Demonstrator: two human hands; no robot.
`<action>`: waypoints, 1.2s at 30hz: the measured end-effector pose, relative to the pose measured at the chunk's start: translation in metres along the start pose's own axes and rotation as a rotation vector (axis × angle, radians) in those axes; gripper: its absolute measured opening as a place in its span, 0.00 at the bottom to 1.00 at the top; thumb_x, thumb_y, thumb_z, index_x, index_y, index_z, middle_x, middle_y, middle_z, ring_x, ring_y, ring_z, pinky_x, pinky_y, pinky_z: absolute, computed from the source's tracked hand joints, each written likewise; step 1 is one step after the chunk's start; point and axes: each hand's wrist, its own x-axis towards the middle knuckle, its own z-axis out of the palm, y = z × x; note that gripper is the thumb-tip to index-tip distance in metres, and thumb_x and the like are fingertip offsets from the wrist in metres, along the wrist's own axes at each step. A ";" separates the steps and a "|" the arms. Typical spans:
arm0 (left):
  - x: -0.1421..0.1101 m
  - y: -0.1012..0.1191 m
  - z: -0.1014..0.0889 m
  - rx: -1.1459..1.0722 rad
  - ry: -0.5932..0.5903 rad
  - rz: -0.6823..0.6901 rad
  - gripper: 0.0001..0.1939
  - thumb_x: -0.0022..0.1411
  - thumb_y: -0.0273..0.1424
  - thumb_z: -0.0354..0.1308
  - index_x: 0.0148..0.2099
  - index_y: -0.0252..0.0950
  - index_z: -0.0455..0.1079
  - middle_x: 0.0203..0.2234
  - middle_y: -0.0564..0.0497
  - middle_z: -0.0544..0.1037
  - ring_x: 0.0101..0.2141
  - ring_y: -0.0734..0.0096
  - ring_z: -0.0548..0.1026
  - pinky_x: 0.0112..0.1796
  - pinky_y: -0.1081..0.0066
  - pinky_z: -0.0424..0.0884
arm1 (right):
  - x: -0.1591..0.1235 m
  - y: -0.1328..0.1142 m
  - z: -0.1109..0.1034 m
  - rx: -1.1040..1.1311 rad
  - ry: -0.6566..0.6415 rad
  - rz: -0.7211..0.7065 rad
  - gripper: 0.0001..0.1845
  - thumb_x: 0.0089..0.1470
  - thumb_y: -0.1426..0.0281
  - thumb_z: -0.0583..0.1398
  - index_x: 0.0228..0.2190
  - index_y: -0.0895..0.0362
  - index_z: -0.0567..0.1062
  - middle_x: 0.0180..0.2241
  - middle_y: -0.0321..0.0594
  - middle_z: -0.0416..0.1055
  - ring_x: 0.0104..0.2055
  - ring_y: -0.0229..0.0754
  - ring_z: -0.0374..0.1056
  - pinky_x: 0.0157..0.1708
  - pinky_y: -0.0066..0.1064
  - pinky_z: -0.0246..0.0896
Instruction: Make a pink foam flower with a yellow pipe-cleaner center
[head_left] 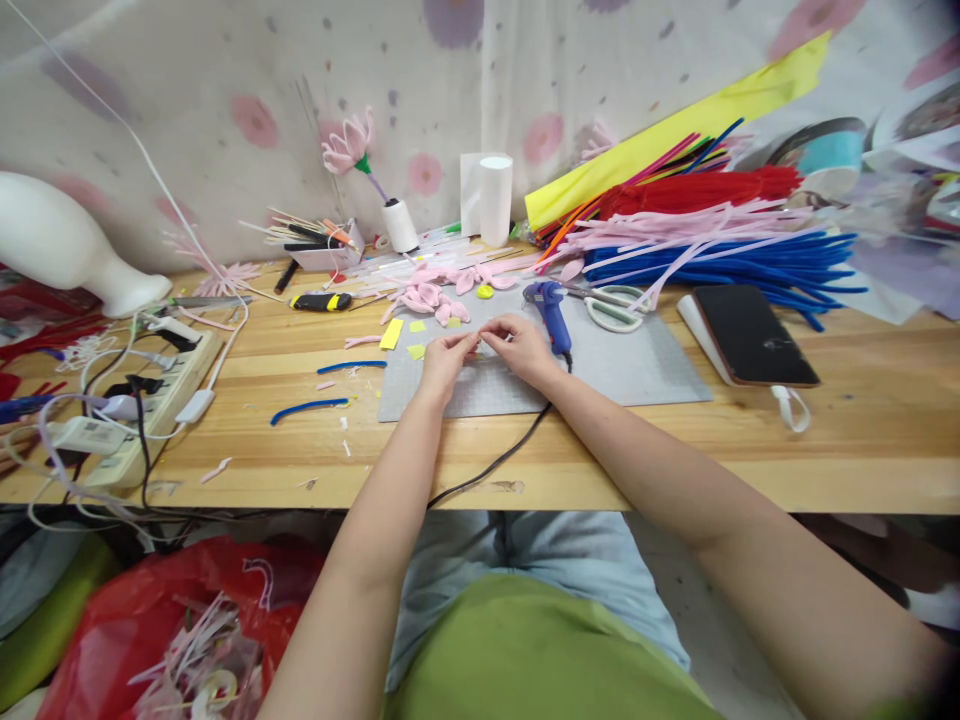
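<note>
My left hand and my right hand meet fingertip to fingertip over the grey cutting mat. Both are closed in a pinch. Whatever sits between the fingers is too small to make out. Just beyond them lies a heap of pink fuzzy petals, with a small yellow piece beside it. Yellow paper squares are scattered left of my left hand. A blue glue gun lies on the mat, right behind my right hand, its cord running toward the table's front edge.
Scissors and a phone on a stand are to the right. Bundles of blue pipe cleaners and pink ones lie behind. A utility knife, blue stem pieces and a power strip occupy the left.
</note>
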 end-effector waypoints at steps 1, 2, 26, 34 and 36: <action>0.000 0.001 0.001 -0.007 0.009 -0.002 0.09 0.40 0.31 0.68 0.26 0.32 0.75 0.20 0.52 0.75 0.24 0.79 0.69 0.30 0.74 0.66 | 0.000 -0.001 -0.001 0.000 0.001 0.001 0.05 0.49 0.71 0.58 0.27 0.57 0.76 0.29 0.39 0.73 0.31 0.39 0.65 0.35 0.31 0.60; -0.001 0.001 0.001 -0.011 0.018 -0.003 0.09 0.41 0.31 0.67 0.26 0.32 0.74 0.20 0.52 0.74 0.24 0.79 0.70 0.31 0.74 0.66 | -0.001 -0.001 -0.001 0.001 0.001 0.002 0.05 0.49 0.71 0.58 0.27 0.57 0.76 0.29 0.39 0.73 0.31 0.39 0.65 0.35 0.31 0.60; 0.003 0.005 0.002 -0.005 0.188 0.003 0.07 0.52 0.27 0.60 0.23 0.32 0.68 0.20 0.55 0.70 0.22 0.81 0.65 0.29 0.77 0.62 | 0.009 0.018 -0.161 -0.628 -0.092 0.439 0.11 0.50 0.68 0.59 0.36 0.60 0.75 0.36 0.49 0.74 0.35 0.42 0.68 0.35 0.33 0.59; -0.001 0.010 0.002 -0.063 0.175 -0.040 0.07 0.54 0.25 0.58 0.25 0.32 0.68 0.19 0.56 0.69 0.21 0.82 0.63 0.29 0.77 0.62 | 0.020 0.045 -0.139 -1.166 -0.204 0.267 0.19 0.50 0.71 0.58 0.42 0.70 0.74 0.44 0.64 0.70 0.49 0.57 0.60 0.43 0.40 0.49; -0.001 0.011 0.002 -0.087 0.177 -0.037 0.06 0.54 0.24 0.58 0.25 0.32 0.68 0.21 0.55 0.70 0.21 0.82 0.63 0.29 0.77 0.62 | 0.023 0.043 -0.136 -1.186 -0.206 0.295 0.19 0.51 0.71 0.57 0.42 0.72 0.74 0.45 0.66 0.70 0.50 0.58 0.59 0.41 0.40 0.49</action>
